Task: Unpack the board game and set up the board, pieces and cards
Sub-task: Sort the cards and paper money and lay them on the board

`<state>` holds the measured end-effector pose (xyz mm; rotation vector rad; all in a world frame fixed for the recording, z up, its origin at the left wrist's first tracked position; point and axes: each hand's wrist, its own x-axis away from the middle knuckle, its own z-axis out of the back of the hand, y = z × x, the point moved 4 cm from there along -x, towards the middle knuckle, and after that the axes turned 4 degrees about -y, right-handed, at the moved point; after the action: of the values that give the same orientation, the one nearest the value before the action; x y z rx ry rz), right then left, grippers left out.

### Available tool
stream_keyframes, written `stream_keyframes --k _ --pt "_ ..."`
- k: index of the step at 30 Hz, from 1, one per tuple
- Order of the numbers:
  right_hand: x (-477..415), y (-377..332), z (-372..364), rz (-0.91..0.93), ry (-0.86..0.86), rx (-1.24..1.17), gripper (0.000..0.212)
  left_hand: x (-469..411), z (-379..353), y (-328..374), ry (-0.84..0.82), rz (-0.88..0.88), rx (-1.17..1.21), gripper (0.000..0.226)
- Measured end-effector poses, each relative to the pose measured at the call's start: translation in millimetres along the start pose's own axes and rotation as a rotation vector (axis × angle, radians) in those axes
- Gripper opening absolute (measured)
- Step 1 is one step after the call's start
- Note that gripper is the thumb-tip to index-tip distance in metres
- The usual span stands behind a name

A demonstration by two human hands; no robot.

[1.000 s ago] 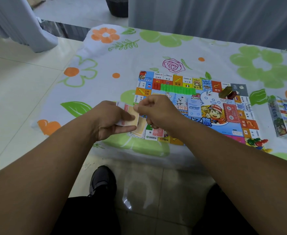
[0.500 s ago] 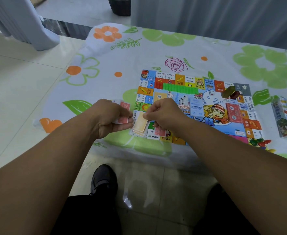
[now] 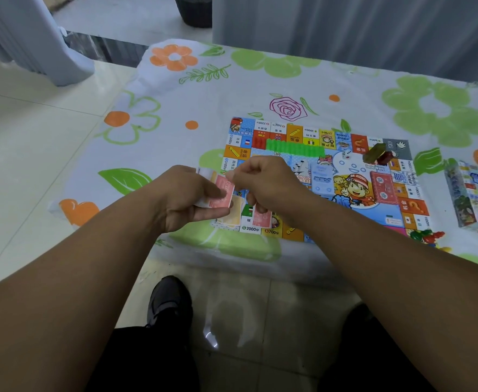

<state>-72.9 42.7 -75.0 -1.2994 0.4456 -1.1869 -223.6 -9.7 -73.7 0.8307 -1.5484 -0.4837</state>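
Note:
The colourful game board [image 3: 345, 193] lies flat on the flowered tablecloth [image 3: 175, 108]. My left hand [image 3: 181, 199] grips a small stack of paper money [image 3: 223, 190] with a red note on top, at the board's near left corner. My right hand [image 3: 266, 182] pinches the top edge of that red note. A pile of yellow notes [image 3: 232, 219] and a pile of red notes [image 3: 261, 216] lie on the board just below my hands. A row of green houses [image 3: 294, 148], a blue card deck [image 3: 321, 179], a red card deck [image 3: 382, 188] and a die [image 3: 346, 156] sit on the board.
Green and red blocks [image 3: 377, 155] rest on the board's far right corner. Coloured pawns [image 3: 425, 236] lie at its near right corner. The game box [image 3: 475, 196] stands at the right. The table's front edge runs just below my wrists; tiled floor and my shoe [image 3: 170, 301] lie beneath.
My right hand laid a yellow note on the yellow pile, then came back up to the stack. A red note now tops the stack in my left hand.

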Motion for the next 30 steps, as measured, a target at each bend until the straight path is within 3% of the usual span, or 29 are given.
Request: stream_keyframes --k 8,14,22,27,30 --pt "4 7 22 -0.063 0.056 -0.004 0.01 -3 -10 0 -0.029 -0.007 -0.02 0.023" --pt "5 23 38 -0.174 0.055 0.142 0.009 -4 -8 0 -0.003 0.008 -0.035 0.022" --pt "-2 32 36 -0.145 0.083 0.405 0.01 -3 -8 -1 0.001 0.042 -0.054 0.02" --pt "6 7 16 -0.026 0.006 0.088 0.027 -1 -8 -1 -0.014 0.028 -0.06 0.02" --pt "8 -1 4 -0.001 -0.026 0.002 0.018 0 -8 -2 -0.027 0.014 -0.066 0.02"
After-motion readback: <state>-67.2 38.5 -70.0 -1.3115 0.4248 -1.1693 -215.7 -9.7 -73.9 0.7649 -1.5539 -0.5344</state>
